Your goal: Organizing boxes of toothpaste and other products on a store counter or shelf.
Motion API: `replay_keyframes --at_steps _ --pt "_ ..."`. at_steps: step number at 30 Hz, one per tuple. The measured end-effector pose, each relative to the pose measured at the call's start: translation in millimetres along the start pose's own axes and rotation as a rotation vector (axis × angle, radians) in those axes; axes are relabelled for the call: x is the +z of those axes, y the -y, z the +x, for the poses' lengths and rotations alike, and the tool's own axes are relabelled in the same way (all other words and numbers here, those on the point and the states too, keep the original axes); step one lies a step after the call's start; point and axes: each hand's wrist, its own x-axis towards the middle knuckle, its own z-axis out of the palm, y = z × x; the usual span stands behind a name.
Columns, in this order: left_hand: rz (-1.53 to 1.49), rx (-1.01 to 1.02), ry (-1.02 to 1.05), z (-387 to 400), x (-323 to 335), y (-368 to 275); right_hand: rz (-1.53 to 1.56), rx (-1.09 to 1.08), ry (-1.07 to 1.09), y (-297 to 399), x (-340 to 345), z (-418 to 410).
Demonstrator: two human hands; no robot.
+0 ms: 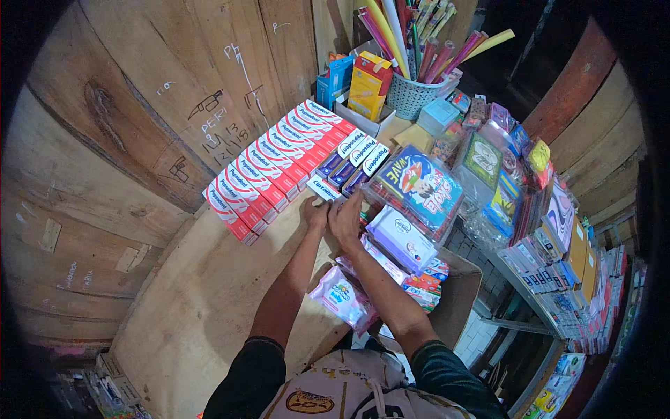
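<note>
A white Ciptadent toothpaste box (323,187) lies on the wooden tabletop (209,304), at the near end of several dark blue and white Pepsodent boxes (352,163). My left hand (316,213) has its curled fingers at the near edge of the Ciptadent box. Right beside it, my right hand (344,217) reaches the same box's right end, its fingertips partly hidden near the dark boxes. To the left runs a long row of red and white Pepsodent boxes (272,162), laid side by side along the plank wall.
Cussons wipes (402,235) and a pink baby wipes pack (343,299) lie by my right forearm, near a cardboard box (460,288). Plastic-wrapped books (419,183) stand close right. Behind are a yellow carton (369,86) and a basket (413,97) of paper rolls.
</note>
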Motion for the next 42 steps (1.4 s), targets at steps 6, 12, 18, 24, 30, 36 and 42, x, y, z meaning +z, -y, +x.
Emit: replay_keyframes --at_steps 6,12,18,24,30,36,42 --pt "-0.345 -0.057 0.052 6 -13 4 -0.155 0.086 0.099 10 19 -1" --pt "-0.228 -0.028 0.009 -13 -27 -29 -0.126 0.01 0.092 6 28 -1" --pt "-0.002 0.072 -0.065 -21 -35 -37 -0.079 -0.047 0.18 24 2 -21" --pt "-0.21 -0.14 0.189 -50 -20 -43 0.229 -0.06 0.489 48 -122 -112" --pt "-0.389 -0.105 0.144 -40 -16 -20 0.542 0.311 0.678 11 -241 -169" --pt "-0.673 -0.26 0.406 -82 -75 6 0.108 0.4 0.525 -157 -280 -204" --pt "-0.24 0.192 0.31 -310 -56 -69 -0.233 0.4 0.876 -252 -271 -232"
